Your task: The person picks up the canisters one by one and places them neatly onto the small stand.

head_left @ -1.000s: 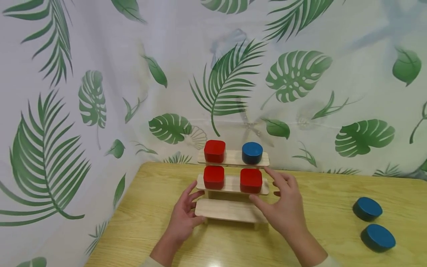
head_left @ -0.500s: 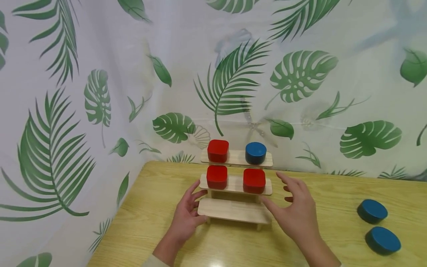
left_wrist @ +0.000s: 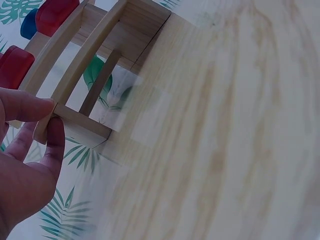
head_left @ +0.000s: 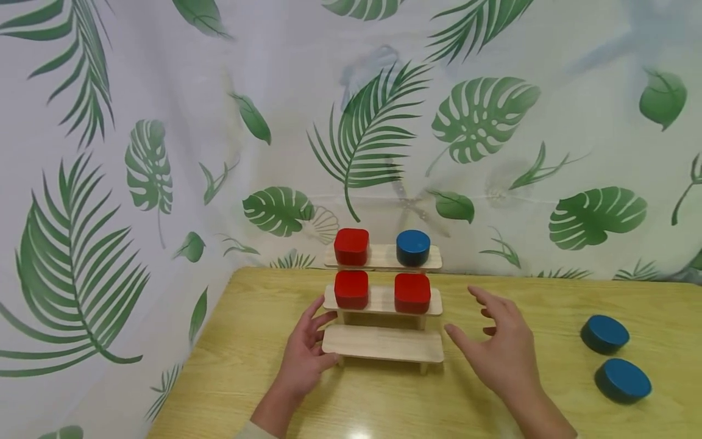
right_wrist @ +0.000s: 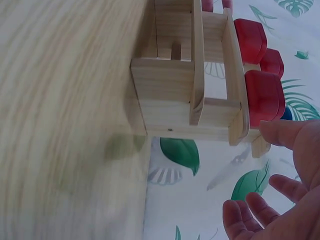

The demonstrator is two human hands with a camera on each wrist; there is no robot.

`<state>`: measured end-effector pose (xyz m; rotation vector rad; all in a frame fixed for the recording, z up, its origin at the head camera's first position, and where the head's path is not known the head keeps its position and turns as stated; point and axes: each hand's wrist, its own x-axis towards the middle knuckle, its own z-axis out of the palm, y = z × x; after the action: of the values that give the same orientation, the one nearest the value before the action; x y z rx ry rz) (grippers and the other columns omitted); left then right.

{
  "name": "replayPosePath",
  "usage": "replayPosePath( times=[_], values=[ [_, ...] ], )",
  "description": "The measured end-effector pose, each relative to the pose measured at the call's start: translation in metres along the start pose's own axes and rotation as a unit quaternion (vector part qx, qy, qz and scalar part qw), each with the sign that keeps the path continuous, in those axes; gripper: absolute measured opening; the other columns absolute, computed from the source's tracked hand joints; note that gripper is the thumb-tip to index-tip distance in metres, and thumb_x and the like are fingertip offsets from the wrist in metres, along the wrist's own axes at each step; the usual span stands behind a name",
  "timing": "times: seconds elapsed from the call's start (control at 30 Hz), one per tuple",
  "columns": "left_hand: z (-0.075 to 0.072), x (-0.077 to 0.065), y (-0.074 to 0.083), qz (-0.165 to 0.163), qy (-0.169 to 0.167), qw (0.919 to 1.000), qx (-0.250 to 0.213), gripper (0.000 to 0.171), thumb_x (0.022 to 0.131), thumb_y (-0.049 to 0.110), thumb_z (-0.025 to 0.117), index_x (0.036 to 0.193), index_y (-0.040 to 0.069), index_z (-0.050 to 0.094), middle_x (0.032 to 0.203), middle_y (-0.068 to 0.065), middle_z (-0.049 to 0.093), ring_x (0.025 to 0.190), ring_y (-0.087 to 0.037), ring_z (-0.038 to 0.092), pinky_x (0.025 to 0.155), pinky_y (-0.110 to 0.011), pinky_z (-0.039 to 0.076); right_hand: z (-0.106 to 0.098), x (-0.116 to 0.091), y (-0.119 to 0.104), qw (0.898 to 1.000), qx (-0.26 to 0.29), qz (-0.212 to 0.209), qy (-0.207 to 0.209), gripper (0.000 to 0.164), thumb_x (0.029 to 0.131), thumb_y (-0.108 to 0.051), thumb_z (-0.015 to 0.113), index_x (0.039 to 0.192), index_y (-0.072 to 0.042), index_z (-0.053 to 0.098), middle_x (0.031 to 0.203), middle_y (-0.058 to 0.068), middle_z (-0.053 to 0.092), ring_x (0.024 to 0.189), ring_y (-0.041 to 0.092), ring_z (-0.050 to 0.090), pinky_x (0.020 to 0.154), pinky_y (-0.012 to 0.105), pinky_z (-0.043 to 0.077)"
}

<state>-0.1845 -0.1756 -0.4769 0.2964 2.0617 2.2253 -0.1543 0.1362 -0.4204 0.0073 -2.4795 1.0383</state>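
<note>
A three-tier wooden stand (head_left: 384,343) sits on the table. At its left end my left hand (head_left: 304,353) pinches the lowest board, thumb on one side and fingers on the other in the left wrist view. The top board carries a red rounded-square block (head_left: 351,247) on the left and a blue round block (head_left: 413,248) on the right. On the middle board are a left red block (head_left: 351,289) and a right red block (head_left: 412,292). My right hand (head_left: 501,344), fingers apart and holding nothing, hovers just right of the stand.
Two blue blocks, one farther back (head_left: 604,334) and one nearer (head_left: 623,381), lie on the wood-grain table (head_left: 548,396) at the right. A leaf-print cloth (head_left: 493,183) hangs close behind the stand and along the left side.
My right hand has drawn away to the right from beside the right red block on the middle board. The left hand keeps its place on the stand, and the blocks stay put.
</note>
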Motion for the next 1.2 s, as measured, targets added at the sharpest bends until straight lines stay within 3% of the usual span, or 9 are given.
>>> replayPosePath(
  times=[0.33, 0.93, 1.2],
  values=[
    [-0.001, -0.002, 0.001, 0.012, -0.014, 0.9998, -0.01, 0.103, 0.072, -0.028, 0.058, 0.157, 0.021, 0.029, 0.145, -0.017, 0.047, 0.105, -0.034, 0.046, 0.061, -0.022, 0.043, -0.011, -0.005, 0.018, 1.0, -0.018, 0.018, -0.002, 0.069, 0.079, -0.024, 0.086, 0.138, -0.005, 0.057, 0.124, 0.02, 0.056, 0.103, 0.041, 0.057, 0.074, 0.055, 0.054],
    [-0.004, -0.003, 0.002, 0.0, -0.009, 0.9999, -0.012, 0.102, 0.073, -0.03, 0.057, 0.157, 0.021, 0.03, 0.146, -0.017, 0.046, 0.11, -0.037, 0.048, 0.07, -0.027, 0.05, -0.042, -0.017, 0.053, 0.996, -0.051, 0.074, -0.009, 0.068, 0.086, -0.029, 0.08, 0.142, -0.001, 0.053, 0.128, 0.028, 0.053, 0.106, 0.046, 0.054, 0.074, 0.057, 0.049],
    [-0.003, 0.0, -0.001, 0.013, -0.013, 0.9998, -0.001, 0.102, 0.073, -0.027, 0.06, 0.157, 0.023, 0.031, 0.146, -0.015, 0.048, 0.103, -0.033, 0.044, 0.064, -0.023, 0.045, -0.067, -0.018, 0.076, 0.99, -0.1, 0.102, -0.024, 0.069, 0.09, -0.031, 0.074, 0.144, 0.003, 0.047, 0.123, 0.033, 0.05, 0.104, 0.05, 0.05, 0.068, 0.057, 0.045]
  ],
)
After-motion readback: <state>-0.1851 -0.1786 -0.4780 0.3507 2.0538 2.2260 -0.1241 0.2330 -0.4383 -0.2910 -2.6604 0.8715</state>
